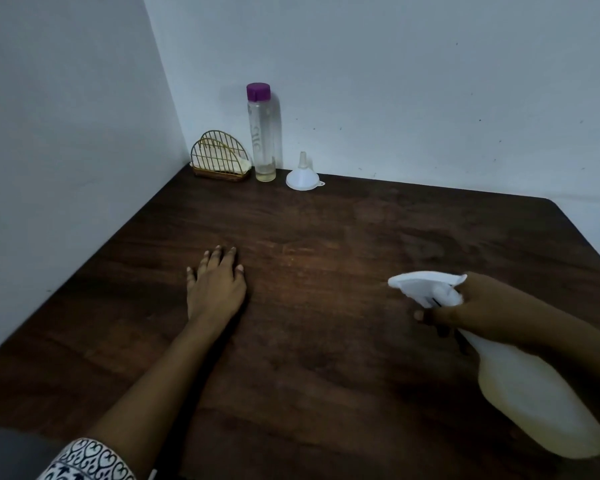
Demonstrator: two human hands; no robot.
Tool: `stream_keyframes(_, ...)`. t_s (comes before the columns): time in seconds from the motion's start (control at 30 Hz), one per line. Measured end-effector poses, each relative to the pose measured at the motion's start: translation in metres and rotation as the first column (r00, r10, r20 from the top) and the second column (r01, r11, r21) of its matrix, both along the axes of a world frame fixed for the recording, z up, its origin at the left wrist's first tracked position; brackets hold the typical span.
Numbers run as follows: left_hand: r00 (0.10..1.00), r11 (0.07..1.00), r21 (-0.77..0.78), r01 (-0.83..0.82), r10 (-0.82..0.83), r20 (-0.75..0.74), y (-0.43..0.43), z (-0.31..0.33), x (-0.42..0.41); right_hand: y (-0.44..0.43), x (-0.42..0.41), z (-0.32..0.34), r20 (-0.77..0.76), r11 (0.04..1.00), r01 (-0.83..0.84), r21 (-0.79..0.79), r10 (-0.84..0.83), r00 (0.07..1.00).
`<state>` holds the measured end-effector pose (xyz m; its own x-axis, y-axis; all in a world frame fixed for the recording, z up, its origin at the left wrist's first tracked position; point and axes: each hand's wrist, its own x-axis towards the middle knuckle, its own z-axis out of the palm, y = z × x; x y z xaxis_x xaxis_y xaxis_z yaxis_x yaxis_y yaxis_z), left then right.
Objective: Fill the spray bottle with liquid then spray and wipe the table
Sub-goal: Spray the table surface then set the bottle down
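While the right grip holds the spray bottle by its neck, fingers curled round it and one finger under the head by the trigger, the bottle hangs tilted over the near right part of the worktop. Its nozzle is aimed left, toward the bare middle. The body looks cloudy and pale yellow, so I judge the filling done and the spraying in hand.

The left grip lies flat on the wood with its fingers straight and a little spread, holding nothing, close to where the mist would land. In the far corner stand a tall clear bottle with a purple cap and a little liquid at its bottom, a white funnel set mouth-down beside it, and a wire holder with something pale in it, cloth or napkins.

To spray well, I would angle the nozzle down at the wood, squeeze in short pulls and sweep across. I would also draw the left grip clear, so it is dry for fetching a wipe.
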<state>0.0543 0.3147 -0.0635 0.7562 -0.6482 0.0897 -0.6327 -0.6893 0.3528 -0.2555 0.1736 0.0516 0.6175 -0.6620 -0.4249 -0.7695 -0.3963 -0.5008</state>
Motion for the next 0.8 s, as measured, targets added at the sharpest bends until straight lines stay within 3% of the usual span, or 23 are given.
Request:
stream_keyframes(0.27,1.000,1.000,0.003,0.005,-0.005,-0.012,0.000,0.002,-0.001,0.011,0.003,0.010,0.241,0.996,-0.035,0.078,0.015,0.970)
stream_keyframes(0.47,0.999,1.000,-0.010,0.018,-0.018,-0.032,0.003,0.005,-0.003,0.009,0.010,0.003,0.175,1.000,0.006,0.014,-0.008,0.985)
stream_keyframes(0.57,0.996,0.994,-0.103,0.036,-0.044,-0.077,0.005,0.008,-0.004,0.010,0.011,0.010,0.279,0.996,-0.014,0.086,-0.011,0.960)
stream_keyframes(0.63,0.986,0.972,-0.214,0.097,-0.123,-0.114,0.007,0.016,-0.011,0.009,0.013,0.016,0.400,0.995,-0.004,0.095,-0.034,0.916)
stream_keyframes(0.7,0.941,0.904,-0.346,0.251,-0.311,-0.130,0.008,0.031,-0.027,0.006,0.018,0.024,0.504,0.996,0.022,0.091,-0.065,0.861)
stream_keyframes(0.8,0.772,0.761,-0.437,0.479,-0.602,-0.202,0.002,0.062,-0.063,0.000,0.038,0.039,0.621,0.997,0.033,0.074,-0.072,0.781)
